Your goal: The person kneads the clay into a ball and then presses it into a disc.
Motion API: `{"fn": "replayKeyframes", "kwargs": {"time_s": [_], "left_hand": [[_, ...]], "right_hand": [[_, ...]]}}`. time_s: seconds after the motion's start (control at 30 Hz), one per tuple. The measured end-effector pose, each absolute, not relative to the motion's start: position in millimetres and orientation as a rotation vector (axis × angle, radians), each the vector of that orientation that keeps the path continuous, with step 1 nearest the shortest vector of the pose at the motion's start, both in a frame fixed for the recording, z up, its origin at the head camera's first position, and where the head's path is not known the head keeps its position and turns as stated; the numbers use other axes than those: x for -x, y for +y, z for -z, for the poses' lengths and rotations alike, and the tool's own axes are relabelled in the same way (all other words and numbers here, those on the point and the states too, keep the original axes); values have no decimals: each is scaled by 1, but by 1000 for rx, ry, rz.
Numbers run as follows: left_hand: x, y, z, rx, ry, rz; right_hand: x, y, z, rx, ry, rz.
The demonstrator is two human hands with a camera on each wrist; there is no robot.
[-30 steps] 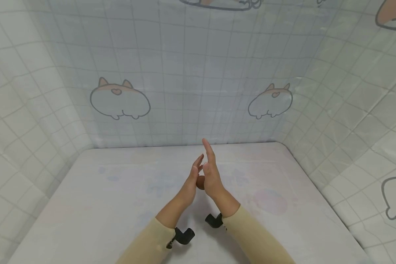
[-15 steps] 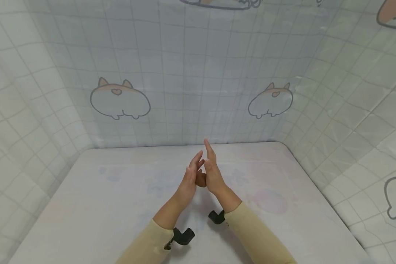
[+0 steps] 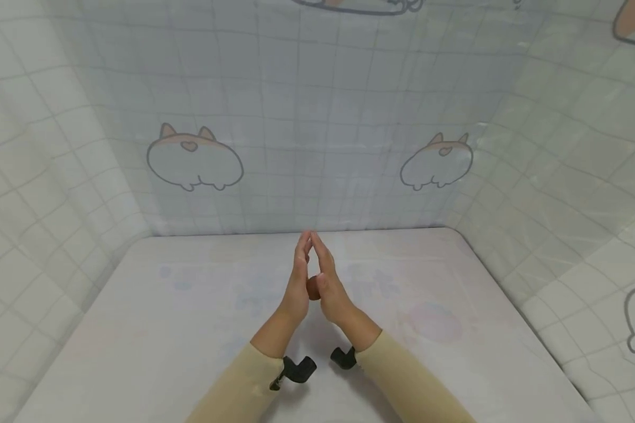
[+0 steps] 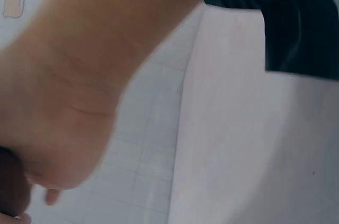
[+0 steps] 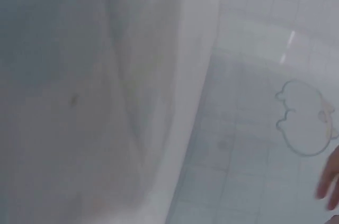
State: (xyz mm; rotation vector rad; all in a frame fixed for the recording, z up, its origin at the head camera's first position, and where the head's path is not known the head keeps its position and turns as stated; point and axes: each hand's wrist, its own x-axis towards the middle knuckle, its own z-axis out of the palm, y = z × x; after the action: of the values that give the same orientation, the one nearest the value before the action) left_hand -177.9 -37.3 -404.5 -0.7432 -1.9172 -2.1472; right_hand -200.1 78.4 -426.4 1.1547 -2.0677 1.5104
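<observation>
Between my two facing palms a smooth brown ball [image 3: 313,288] is held above the table, partly covered by the right thumb. My left hand [image 3: 296,291] touches it from the left with straight fingers. From the other side my right hand [image 3: 333,294] presses against it, fingers also straight. The fingertips of both hands meet or nearly meet at the top. In the left wrist view, the left hand [image 4: 63,118] shows its palm heel beside the dark ball [image 4: 11,184]. Only some blurred fingers [image 5: 329,179] enter the right wrist view at the right edge; whose they are I cannot tell.
The pale table [image 3: 190,305] has faint coloured patches. A white gridded sheet [image 3: 317,117] with cartoon animal prints hangs behind it and on both sides. A black bracket [image 3: 298,370] sits at the left cuff, another black bracket [image 3: 343,358] at the right.
The right fingers, which reached farther than the left, have drawn level with them. Both sets of fingertips have come together. The ball and hands have shifted slightly left.
</observation>
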Motion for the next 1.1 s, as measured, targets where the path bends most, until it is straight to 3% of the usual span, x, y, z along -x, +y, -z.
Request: {"fn": "replayKeyframes", "kwargs": {"time_s": [0.43,0.73,1.1], "left_hand": [[181,-32,422,546,-2097,2182],[169,-31,423,698,-2244,2124],[164,-33,406,934,-1945,2210]], "right_hand": [[188,76,406,-1124,-1936,-1406],[200,87,403,-1014,-2007,-1516],[211,95,416,-1045,-2143,-1722]]}}
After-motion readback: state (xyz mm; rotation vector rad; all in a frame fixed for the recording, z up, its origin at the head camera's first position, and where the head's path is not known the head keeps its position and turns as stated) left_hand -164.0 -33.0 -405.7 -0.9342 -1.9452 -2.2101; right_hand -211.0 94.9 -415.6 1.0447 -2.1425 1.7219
